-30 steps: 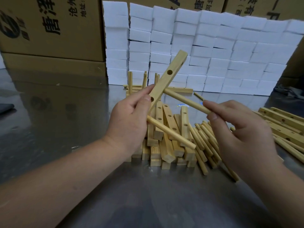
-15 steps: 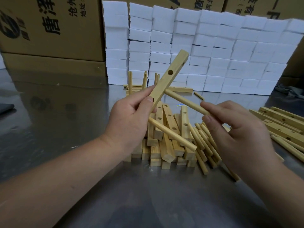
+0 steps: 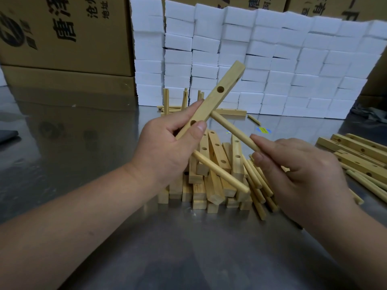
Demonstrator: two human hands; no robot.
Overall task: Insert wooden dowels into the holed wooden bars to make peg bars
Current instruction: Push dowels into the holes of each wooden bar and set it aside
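My left hand (image 3: 167,151) grips a holed wooden bar (image 3: 217,95), tilted up to the right above the table. One dowel (image 3: 222,172) sticks out of the bar's lower end, below my left hand. My right hand (image 3: 293,170) pinches a second dowel (image 3: 232,129) by its near end; its far end meets the bar's side just above my left thumb. Below both hands lies a pile of holed bars (image 3: 211,185) with loose dowels (image 3: 259,189) beside it on the right.
The steel table (image 3: 83,155) carries more holed bars (image 3: 360,153) at the right and finished peg bars (image 3: 176,103) at the back. A wall of white foam blocks (image 3: 272,65) and cardboard boxes (image 3: 62,34) stands behind.
My right hand has moved a little to the left, pushing its dowel toward the bar. The left hand has kept the bar nearly still.
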